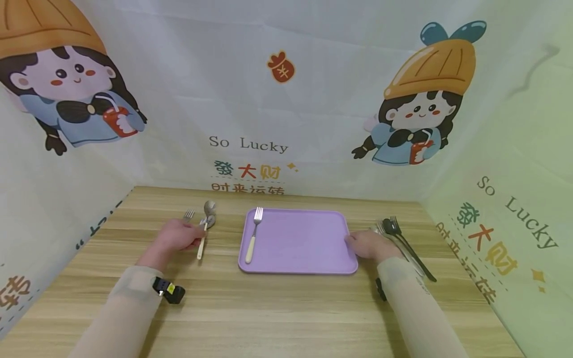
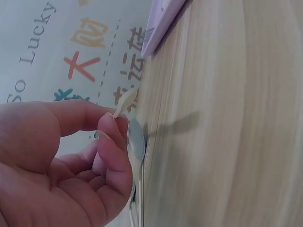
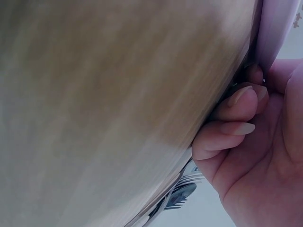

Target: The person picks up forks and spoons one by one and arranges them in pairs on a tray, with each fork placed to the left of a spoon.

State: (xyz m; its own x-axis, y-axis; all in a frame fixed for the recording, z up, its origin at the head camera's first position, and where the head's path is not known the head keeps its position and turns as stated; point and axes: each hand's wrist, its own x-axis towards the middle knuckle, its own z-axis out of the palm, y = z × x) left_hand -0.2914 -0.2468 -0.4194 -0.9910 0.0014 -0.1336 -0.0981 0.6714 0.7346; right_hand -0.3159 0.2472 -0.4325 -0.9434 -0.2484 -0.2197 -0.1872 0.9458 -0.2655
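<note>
My left hand (image 1: pixel 179 234) pinches a cream-handled spoon (image 1: pixel 201 248) between thumb and fingertips, its metal bowl pointing away from me. In the left wrist view, the cream handle end (image 2: pixel 125 101) sticks out past the fingertips and casts a shadow on the table. Another spoon (image 2: pixel 137 142) lies just beneath, and fork tines (image 1: pixel 189 215) show beyond the hand. My right hand (image 1: pixel 369 244) grips the right edge of a lilac tray (image 1: pixel 304 241), fingers curled under its rim (image 3: pixel 277 33). On the tray's left side lies a cream-handled fork (image 1: pixel 254 236).
Right of my right hand, several forks and a dark spoon (image 1: pixel 388 226) lie together, partly behind the hand and sleeve. A dark fork (image 1: pixel 414 253) lies outermost. Printed cloth (image 1: pixel 340 174) rises along the back and sides of the wooden table (image 1: pixel 277 313).
</note>
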